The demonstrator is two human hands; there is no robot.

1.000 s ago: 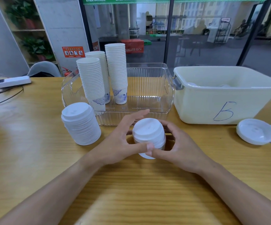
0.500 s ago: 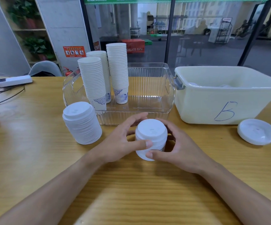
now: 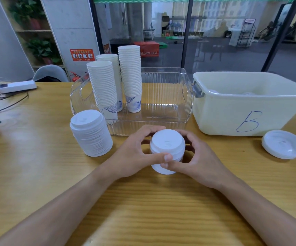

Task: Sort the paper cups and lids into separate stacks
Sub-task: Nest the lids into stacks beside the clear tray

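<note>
Two hands on one job here, folks. Far left on the wooden table point(image 3: 37, 157) a white power strip point(image 3: 17, 86) lies by some dark cables. Next, a tall stack of white lids point(image 3: 90, 133) stands on the tabletop, just in front of the clear plastic bin point(image 3: 163, 96). Inside that bin, at its left end, three stacks of paper cups point(image 3: 116, 82) stand upright, blue print showing on the bottom ones.

Centre stage: the left hand point(image 3: 134, 155) and right hand point(image 3: 195, 157) curl round a shorter stack of lids point(image 3: 166, 150) from either side, fingers wrapped behind it, thumbs meeting at the front. It sits just before the clear bin's front wall.

Moving right, a cream tub point(image 3: 246, 105) marked with a blue "B" touches the clear bin's right end. Beyond it, near the table's right edge, a couple of loose lids point(image 3: 282, 147) lie flat, overlapping.
</note>
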